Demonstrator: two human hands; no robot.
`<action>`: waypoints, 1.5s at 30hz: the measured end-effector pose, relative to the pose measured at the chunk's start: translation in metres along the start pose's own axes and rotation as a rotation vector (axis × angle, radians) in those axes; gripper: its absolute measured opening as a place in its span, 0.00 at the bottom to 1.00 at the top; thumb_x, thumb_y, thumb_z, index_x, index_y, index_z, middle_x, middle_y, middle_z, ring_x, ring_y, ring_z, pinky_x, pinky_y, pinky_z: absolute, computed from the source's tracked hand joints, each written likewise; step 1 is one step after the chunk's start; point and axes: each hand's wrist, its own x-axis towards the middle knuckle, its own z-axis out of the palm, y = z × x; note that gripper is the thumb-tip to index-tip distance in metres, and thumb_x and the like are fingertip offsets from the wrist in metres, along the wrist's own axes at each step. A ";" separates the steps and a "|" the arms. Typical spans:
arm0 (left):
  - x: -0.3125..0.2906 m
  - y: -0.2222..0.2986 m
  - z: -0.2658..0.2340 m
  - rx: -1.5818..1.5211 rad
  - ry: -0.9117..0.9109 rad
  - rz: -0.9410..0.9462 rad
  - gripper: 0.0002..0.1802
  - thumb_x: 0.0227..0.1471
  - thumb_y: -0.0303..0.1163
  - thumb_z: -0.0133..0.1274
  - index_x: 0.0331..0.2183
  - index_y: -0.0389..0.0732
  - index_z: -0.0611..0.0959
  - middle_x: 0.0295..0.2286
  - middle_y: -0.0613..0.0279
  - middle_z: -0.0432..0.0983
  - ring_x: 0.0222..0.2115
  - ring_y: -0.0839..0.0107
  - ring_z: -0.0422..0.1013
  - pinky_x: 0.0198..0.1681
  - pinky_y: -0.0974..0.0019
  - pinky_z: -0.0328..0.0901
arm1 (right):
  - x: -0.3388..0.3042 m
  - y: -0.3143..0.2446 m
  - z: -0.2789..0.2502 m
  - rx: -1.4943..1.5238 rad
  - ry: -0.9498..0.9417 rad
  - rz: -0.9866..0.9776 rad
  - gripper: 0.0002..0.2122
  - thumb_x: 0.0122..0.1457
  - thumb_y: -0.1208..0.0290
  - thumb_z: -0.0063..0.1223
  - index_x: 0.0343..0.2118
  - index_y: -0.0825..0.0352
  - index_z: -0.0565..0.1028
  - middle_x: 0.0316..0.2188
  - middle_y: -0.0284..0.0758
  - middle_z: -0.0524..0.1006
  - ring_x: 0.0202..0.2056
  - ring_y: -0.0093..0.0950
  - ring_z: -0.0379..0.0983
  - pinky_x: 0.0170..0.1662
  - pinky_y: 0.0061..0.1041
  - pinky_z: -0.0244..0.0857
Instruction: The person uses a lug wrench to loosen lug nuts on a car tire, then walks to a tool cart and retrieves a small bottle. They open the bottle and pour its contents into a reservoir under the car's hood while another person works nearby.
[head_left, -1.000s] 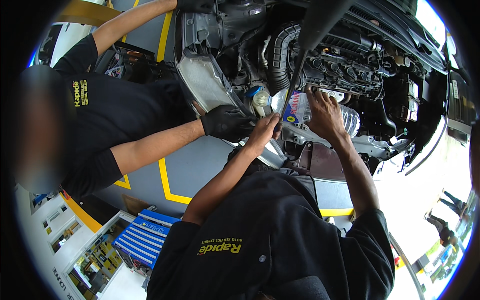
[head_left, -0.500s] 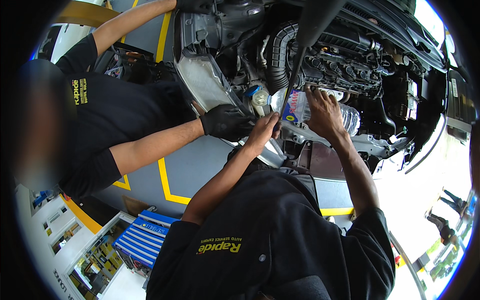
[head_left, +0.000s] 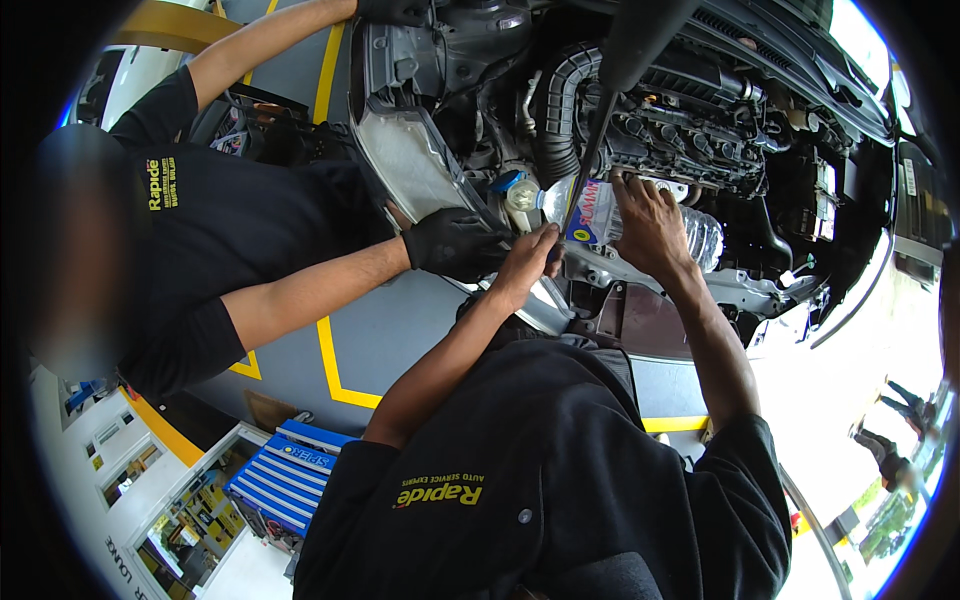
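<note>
Over an open car engine bay [head_left: 700, 130], a co-worker's black-gloved hand [head_left: 455, 243] rests beside the person's left hand [head_left: 525, 265], fingers pinched near a clear plastic bottle [head_left: 690, 228] lying tilted, which the right hand [head_left: 645, 225] clasps from above.

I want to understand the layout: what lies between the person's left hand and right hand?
In the head view, the thin dark hood prop rod crosses between left hand and right hand, over the clear plastic bottle.

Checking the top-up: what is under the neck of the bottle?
The bottle lies tilted, its neck over a white reservoir cap with a blue cap beside it. The right hand covers its middle; any flow is hidden.
</note>
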 end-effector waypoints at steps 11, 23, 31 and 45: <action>0.006 -0.007 -0.004 0.066 -0.019 -0.003 0.19 0.74 0.49 0.47 0.37 0.45 0.76 0.27 0.71 0.71 0.23 0.80 0.68 0.28 0.72 0.63 | 0.005 -0.002 -0.006 0.014 -0.040 0.021 0.30 0.45 0.77 0.63 0.56 0.72 0.72 0.51 0.44 0.76 0.55 0.42 0.74 0.54 0.41 0.68; 0.006 -0.016 -0.003 0.076 -0.009 0.029 0.21 0.74 0.52 0.46 0.37 0.45 0.76 0.27 0.70 0.72 0.24 0.80 0.68 0.29 0.72 0.63 | 0.005 -0.002 -0.008 -0.024 -0.004 -0.006 0.28 0.46 0.75 0.64 0.53 0.74 0.73 0.50 0.46 0.75 0.54 0.41 0.73 0.52 0.41 0.68; 0.004 -0.013 -0.001 0.034 -0.015 0.064 0.22 0.74 0.53 0.46 0.36 0.45 0.75 0.27 0.70 0.71 0.23 0.79 0.68 0.28 0.72 0.63 | 0.005 -0.004 -0.009 -0.003 -0.057 0.035 0.36 0.45 0.81 0.58 0.63 0.74 0.67 0.52 0.46 0.76 0.55 0.42 0.73 0.56 0.42 0.67; 0.011 -0.026 -0.008 0.023 -0.071 0.072 0.27 0.71 0.60 0.48 0.37 0.45 0.75 0.27 0.70 0.71 0.24 0.80 0.68 0.29 0.72 0.62 | 0.007 -0.005 -0.011 -0.008 -0.049 0.014 0.30 0.45 0.77 0.63 0.56 0.74 0.72 0.50 0.46 0.76 0.54 0.42 0.74 0.53 0.41 0.68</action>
